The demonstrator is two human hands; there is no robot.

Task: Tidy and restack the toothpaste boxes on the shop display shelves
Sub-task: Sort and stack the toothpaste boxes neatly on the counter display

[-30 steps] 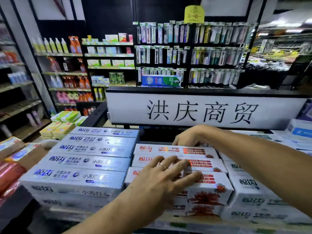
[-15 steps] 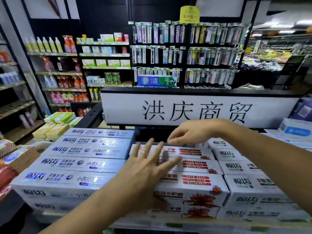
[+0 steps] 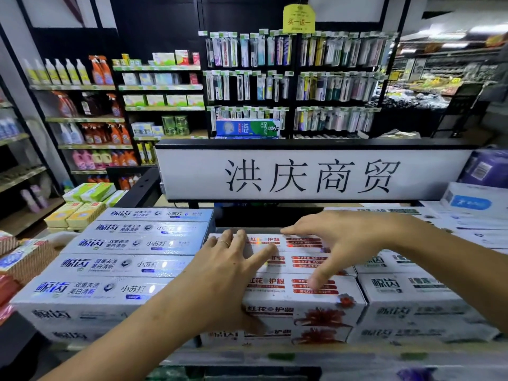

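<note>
Red boxes [image 3: 302,301]: stacked in rows on the shelf [image 3: 275,356], at 6 o'clock in view, a little right of centre. Three rows show on top, running front to back. A second layer shows below the front row. The front faces carry a red flower print.

Left hand [image 3: 228,259]: enters from 7 o'clock. Fingers are straight and spread, lying flat on top of the red boxes at their 9 o'clock end. It holds nothing. The thumb side drops over the front face of the front row. Ring [image 3: 224,243] on one finger.

Right hand [image 3: 338,243]: enters from 3 o'clock, above the red boxes. Fingers are spread and loosely bent, with nothing in the grasp. The fingertips reach the back row at 12 o'clock, and the thumb tip is down on the front row. Cannot tell whether the palm touches.

Blue boxes [image 3: 110,290]: at 9 o'clock of the red boxes, just beside them, five rows on top. My left arm hides the join.

White boxes [image 3: 406,290]: at 3 o'clock of the red boxes, just beside them.

Sign [image 3: 310,177]: at 12 o'clock, upright behind the stacks, black characters on white.
</note>
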